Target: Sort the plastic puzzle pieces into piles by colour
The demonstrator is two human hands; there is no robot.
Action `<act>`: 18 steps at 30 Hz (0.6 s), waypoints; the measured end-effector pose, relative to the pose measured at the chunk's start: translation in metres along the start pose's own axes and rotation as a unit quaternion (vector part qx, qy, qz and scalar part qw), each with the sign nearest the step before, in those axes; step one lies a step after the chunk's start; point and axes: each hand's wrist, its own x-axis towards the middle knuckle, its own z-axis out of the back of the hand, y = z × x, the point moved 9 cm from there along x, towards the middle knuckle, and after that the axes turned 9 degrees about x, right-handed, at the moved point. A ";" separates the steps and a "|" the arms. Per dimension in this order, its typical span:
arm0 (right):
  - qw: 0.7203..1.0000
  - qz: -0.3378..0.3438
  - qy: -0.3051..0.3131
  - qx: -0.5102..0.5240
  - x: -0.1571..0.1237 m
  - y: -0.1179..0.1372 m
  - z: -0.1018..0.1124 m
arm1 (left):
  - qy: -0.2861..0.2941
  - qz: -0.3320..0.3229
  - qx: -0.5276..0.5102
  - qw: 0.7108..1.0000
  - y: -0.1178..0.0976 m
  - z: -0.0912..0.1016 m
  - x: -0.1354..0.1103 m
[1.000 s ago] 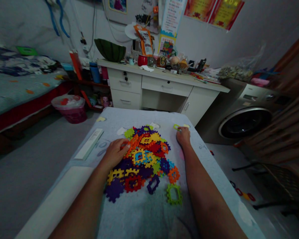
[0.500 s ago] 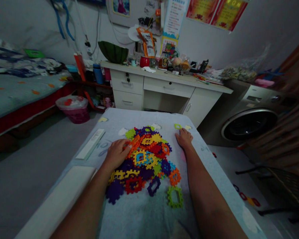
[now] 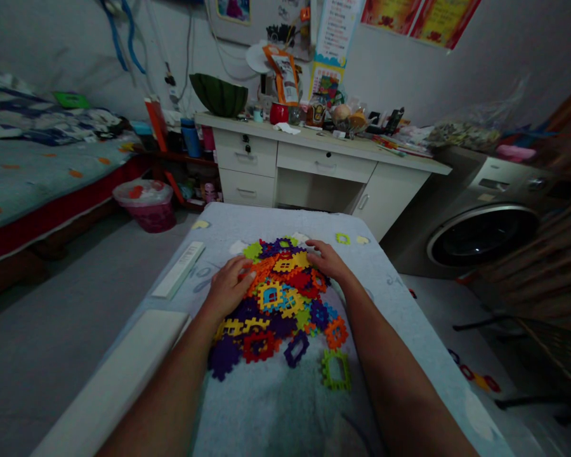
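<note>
A heap of colourful interlocking plastic tiles (image 3: 280,298) lies in the middle of a table covered with a pale blue cloth (image 3: 266,406). My left hand (image 3: 229,287) rests flat on the heap's left edge, fingers stretched over orange and purple tiles. My right hand (image 3: 327,259) lies on the heap's upper right side, fingers spread over red and yellow tiles. A green frame tile (image 3: 334,370) and a purple one (image 3: 295,348) lie loose at the near side. A small green tile (image 3: 342,238) sits apart at the far right.
A long white box (image 3: 179,269) lies at the table's left, a white slab (image 3: 109,387) nearer me. Beyond stand a cluttered white desk (image 3: 314,158), a washing machine (image 3: 480,222), a bed (image 3: 38,178) at left, and a pink bin (image 3: 147,204).
My right hand has moved left from the small green tile near the far edge onto the heap's upper right side. My left hand has stayed on the heap.
</note>
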 end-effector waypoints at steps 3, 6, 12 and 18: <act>1.000 0.016 -0.003 -0.009 0.000 -0.002 -0.014 | 0.001 -0.003 -0.003 1.000 -0.002 0.000 0.000; 1.000 0.019 -0.003 -0.007 0.004 -0.007 -0.022 | 0.011 -0.017 -0.001 1.000 -0.007 -0.001 0.000; 0.998 0.028 0.056 -0.021 0.036 0.002 -0.026 | 0.019 -0.020 0.015 1.000 -0.010 -0.001 -0.001; 0.995 -0.007 0.091 -0.039 0.073 0.006 -0.044 | 0.008 -0.012 0.008 1.000 -0.003 -0.003 -0.002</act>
